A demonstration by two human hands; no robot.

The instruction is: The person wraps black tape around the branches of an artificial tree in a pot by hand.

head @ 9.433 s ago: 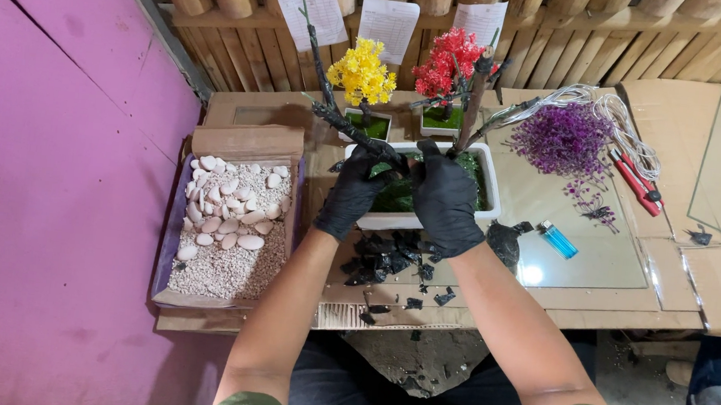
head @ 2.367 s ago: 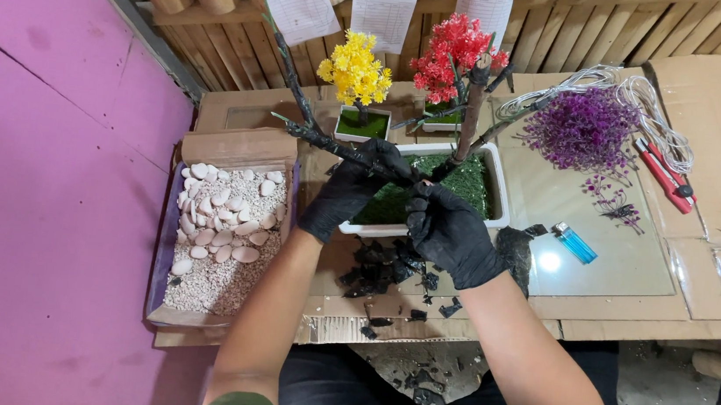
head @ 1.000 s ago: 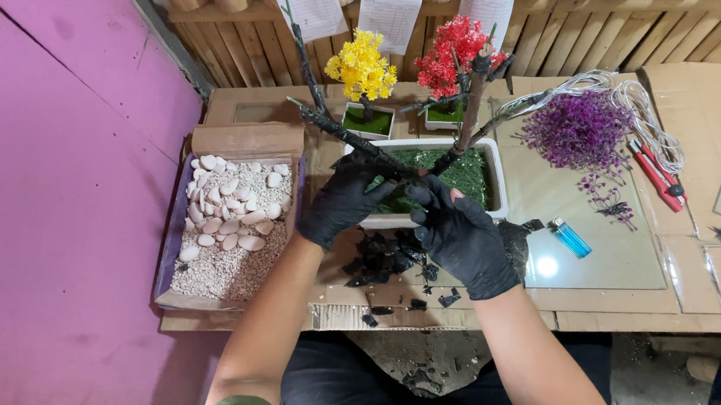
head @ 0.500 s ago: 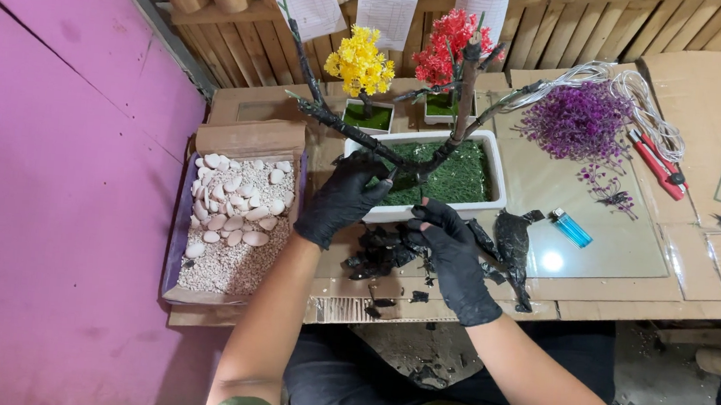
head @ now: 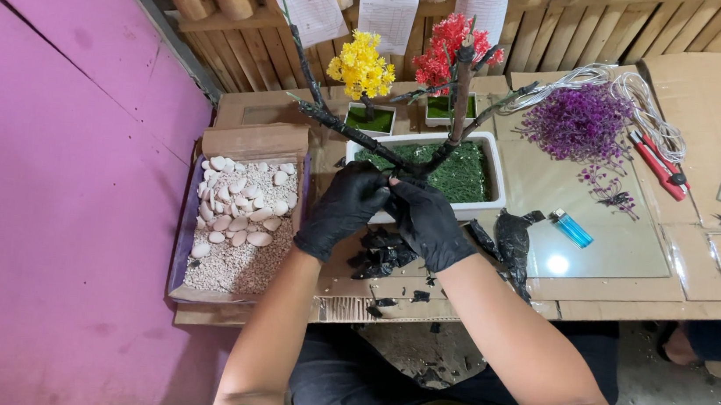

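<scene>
Both my hands wear black gloves. My left hand (head: 344,207) and my right hand (head: 426,221) meet at the near rim of a white rectangular pot (head: 494,165) filled with green moss. A dark bare branch trunk (head: 460,89) rises from the pot, with one limb reaching left. Both hands close around the trunk's base, where fingers hide it. Black scraps (head: 379,253) lie just below my hands.
A cardboard box of white pebbles and gravel (head: 234,234) sits left. Small pots with yellow flowers (head: 362,64) and red flowers (head: 442,50) stand behind. Purple sprigs (head: 577,122), white wire, red cutters (head: 659,164) and a blue lighter (head: 571,228) lie on a glass sheet at right.
My right hand has come back from the black scraps to the trunk's base beside my left hand. The view has shifted slightly.
</scene>
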